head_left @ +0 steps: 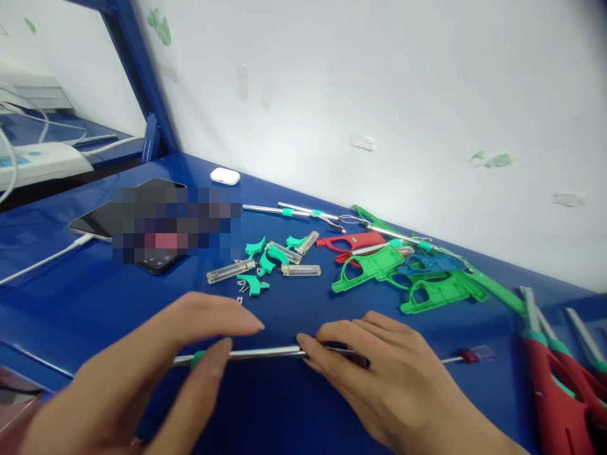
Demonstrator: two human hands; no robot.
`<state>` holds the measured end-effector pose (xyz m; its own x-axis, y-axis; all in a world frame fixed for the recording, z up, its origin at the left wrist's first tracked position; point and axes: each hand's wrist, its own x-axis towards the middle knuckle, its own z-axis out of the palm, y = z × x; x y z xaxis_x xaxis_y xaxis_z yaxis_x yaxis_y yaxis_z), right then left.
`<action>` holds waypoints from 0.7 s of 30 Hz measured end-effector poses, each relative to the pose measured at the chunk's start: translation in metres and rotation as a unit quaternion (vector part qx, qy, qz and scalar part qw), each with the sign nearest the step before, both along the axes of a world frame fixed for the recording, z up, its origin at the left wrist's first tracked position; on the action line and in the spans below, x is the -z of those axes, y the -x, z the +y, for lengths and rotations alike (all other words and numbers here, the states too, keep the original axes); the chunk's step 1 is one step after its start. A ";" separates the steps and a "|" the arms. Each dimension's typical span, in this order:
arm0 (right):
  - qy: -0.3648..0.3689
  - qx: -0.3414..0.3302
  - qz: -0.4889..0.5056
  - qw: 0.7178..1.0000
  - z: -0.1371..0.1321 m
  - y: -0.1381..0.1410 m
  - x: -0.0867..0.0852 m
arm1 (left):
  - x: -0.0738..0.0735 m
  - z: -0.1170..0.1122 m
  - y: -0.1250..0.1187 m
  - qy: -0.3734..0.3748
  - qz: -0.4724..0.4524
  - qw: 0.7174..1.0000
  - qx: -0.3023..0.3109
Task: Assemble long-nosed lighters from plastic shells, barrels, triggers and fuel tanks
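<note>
A slim silver metal tube (pixel 265 352) with a green collar near its left end lies level above the blue tabletop, close to me. My right hand (pixel 389 366) pinches the tube's right end between thumb and fingers. Dark, thin parts, perhaps wires, show beneath those fingers. Over the left end, my left hand (pixel 156 354) has its thumb and index finger apart; the thumb crosses in front of the tube, and whether it touches cannot be made out. Beyond the hands are clear plastic lighter tanks (pixel 301 270) and teal trigger pieces (pixel 253 285).
Green handle shells (pixel 370 268), a red shell (pixel 351 242) and a blue shell (pixel 434 264) pile up right of centre. Assembled red lighters (pixel 559 392) lie at far right. A phone (pixel 92 218) and white earbud case (pixel 225 176) sit at back left, before the white wall (pixel 379 95).
</note>
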<state>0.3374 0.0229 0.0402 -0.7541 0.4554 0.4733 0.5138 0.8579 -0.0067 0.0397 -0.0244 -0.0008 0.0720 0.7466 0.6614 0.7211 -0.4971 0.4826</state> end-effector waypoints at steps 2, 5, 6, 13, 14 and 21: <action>-0.002 0.000 -0.001 1.000 0.000 0.001 -0.001 | -0.001 -0.005 -0.013 -0.010 0.082 0.997 -0.004; -0.004 0.002 0.004 1.000 -0.001 0.003 -0.001 | -0.002 -0.008 -0.027 0.012 0.132 0.991 0.032; -0.006 0.002 0.007 1.000 -0.002 0.003 0.000 | -0.001 -0.007 -0.029 0.017 0.140 0.989 0.040; -0.038 0.033 0.007 0.999 -0.004 -0.005 -0.001 | 0.008 -0.008 -0.024 -0.007 0.176 0.983 0.042; -0.046 0.045 0.010 0.998 -0.003 -0.007 -0.003 | 0.007 -0.005 -0.025 -0.006 0.179 0.983 0.038; -0.010 0.049 0.015 0.999 0.008 -0.021 -0.013 | -0.012 0.019 -0.039 0.009 0.172 0.985 0.005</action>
